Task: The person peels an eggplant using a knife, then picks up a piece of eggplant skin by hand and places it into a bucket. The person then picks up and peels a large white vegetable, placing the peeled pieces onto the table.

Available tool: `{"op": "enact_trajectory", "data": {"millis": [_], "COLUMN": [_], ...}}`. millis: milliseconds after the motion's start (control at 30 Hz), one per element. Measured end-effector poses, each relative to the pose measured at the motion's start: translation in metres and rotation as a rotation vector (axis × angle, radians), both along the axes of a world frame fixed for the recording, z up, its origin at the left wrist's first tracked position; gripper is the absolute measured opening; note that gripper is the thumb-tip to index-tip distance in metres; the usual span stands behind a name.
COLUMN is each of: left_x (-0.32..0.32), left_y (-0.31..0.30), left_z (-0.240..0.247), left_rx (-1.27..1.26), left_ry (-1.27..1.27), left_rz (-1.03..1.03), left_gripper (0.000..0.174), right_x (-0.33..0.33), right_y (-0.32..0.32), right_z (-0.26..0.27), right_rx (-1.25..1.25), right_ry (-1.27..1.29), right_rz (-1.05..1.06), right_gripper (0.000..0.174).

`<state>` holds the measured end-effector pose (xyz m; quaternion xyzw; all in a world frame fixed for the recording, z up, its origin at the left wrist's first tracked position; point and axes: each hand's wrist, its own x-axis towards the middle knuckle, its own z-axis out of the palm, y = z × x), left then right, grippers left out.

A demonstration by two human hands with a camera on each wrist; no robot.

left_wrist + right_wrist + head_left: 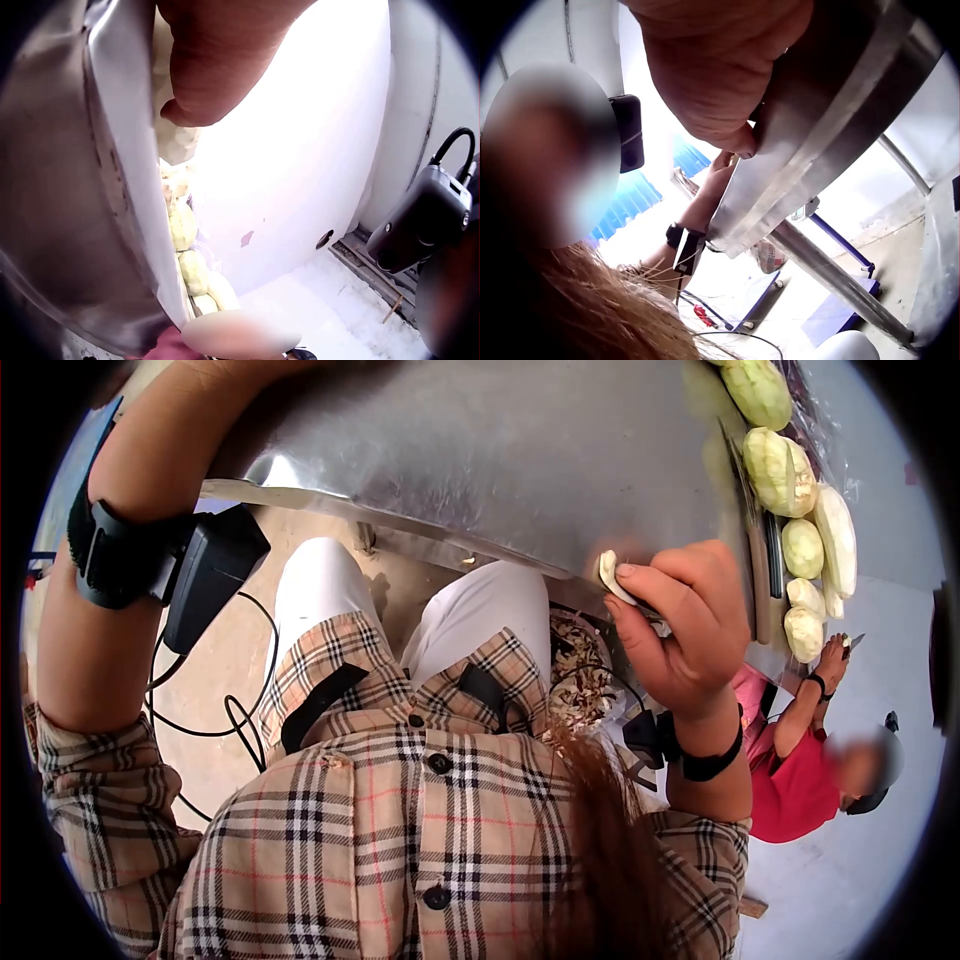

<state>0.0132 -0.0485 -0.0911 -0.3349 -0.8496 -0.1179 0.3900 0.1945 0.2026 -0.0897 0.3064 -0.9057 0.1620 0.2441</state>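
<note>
Long reddish-brown hair [605,850] hangs up front, right hand [692,622] pinches a small curved off-white piece [607,570] near the edge of the grey metal tabletop [560,460], left hand [221,56] well apart, grip unclear; probably trimming, next calls for controlled release.

Tabletop [520,440] middle passable; vegetables [780,475] (row) block right end.

Remotely, I held the right hand [685,615] in a thumb-and-finger pinch, the left arm [95,645] well left of it.
</note>
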Motion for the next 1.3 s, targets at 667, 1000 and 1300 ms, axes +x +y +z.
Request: {"op": "enact_trajectory", "data": {"millis": [667, 1000, 1300], "left_x": [0.017, -0.003, 0.009], "left_y": [-0.001, -0.011, -0.009], "left_z": [0.016, -0.002, 0.006], "left_rx": [0.016, 0.097, 0.133], "left_ry": [-0.280, -0.099, -0.092], "left_rz": [0.097, 0.025, -0.034], "left_gripper": [0.060, 0.062, 0.058], "right_x": [0.110, 0.208, 0.140], "right_y": [0.048, 0.186, 0.090], "right_z": [-0.046, -0.197, -0.102], "right_rx": [-0.210, 0.224, -0.020], "right_ry": [-0.351, -0.556, -1.133], "right_rz": [-0.362, -0.896, -0.446], "right_gripper": [0.002, 0.015, 0.014]}}
